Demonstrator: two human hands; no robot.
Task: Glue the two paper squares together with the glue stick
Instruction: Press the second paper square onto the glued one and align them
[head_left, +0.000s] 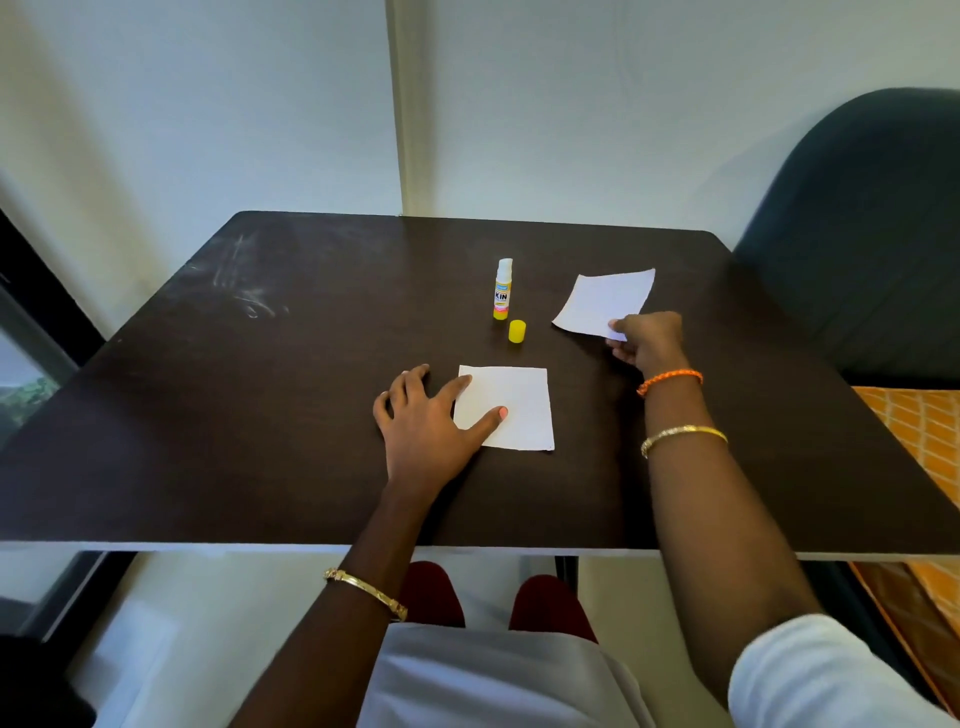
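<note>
- The dark counter (260, 415) takes up most of the view, and everything for the job sits in its middle-to-right part, all within easy reach of the person sitting at the near edge.
- The near paper square (511, 405) lies flat right in front of the person. I'd guess it's the base sheet, parked there so the other one can come down on top.
- The far paper square (602, 301) is off to the right and further back, with its near corner lifted.
- The left hand (428, 415) is spread flat, fingers apart. Thumb and forefinger press on the near square's left side while the rest sits on the counter. It's grasping nothing, probably just pinning the sheet so it doesn't slide.
- The right hand (647, 340) reaches out with the arm nearly straight, fingers curled and pinching the near corner of the far square. Looks like the pick-up step to me.
- The glue stick (503, 290) stands upright between the two sheets, uncapped, white tip showing.
- Its yellow cap (517, 331) sits just beside it on the near side, out of the way.
</note>
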